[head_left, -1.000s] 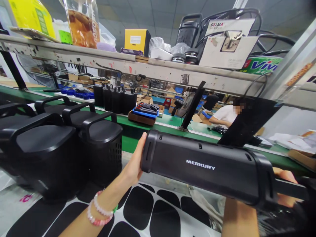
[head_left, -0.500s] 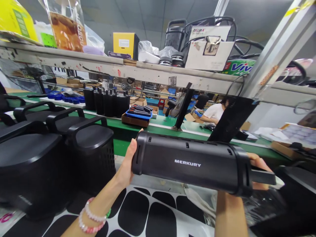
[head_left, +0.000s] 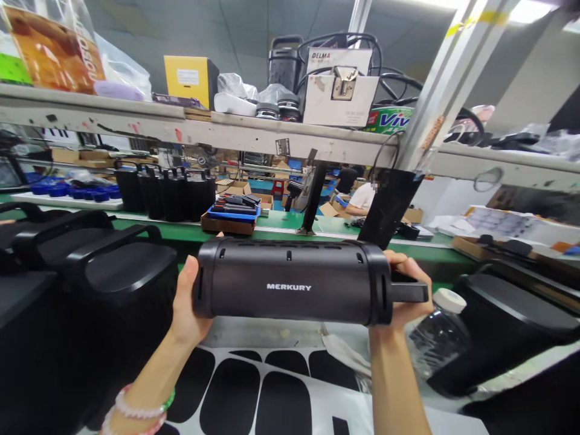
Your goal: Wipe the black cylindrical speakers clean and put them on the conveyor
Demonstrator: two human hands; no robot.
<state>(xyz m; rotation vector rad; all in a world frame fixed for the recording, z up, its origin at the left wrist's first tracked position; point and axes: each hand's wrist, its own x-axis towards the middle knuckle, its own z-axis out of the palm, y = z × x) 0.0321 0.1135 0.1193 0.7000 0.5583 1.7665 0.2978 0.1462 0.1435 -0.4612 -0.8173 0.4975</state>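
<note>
I hold a long black speaker (head_left: 290, 281) marked MERKURY level in front of me, above the bench. My left hand (head_left: 185, 305) cups its left end, palm against the end cap, thumb on top. My right hand (head_left: 405, 290) grips its right end, where a black handle (head_left: 410, 293) sticks out past my fingers. More black speakers with handles (head_left: 122, 272) stand close on my left. Another black unit (head_left: 507, 320) lies to my right.
A white sheet of black foam pads (head_left: 272, 393) lies under my arms. A clear bottle with a white cap (head_left: 437, 329) stands by my right wrist. Behind runs a green conveyor (head_left: 272, 229) with more speakers (head_left: 165, 190) and a tray; a cluttered shelf (head_left: 254, 136) hangs overhead. A person sits beyond.
The speaker has swung level and moved left and nearer the middle of view. My view has turned right, bringing the bottle and the right-hand unit into sight.
</note>
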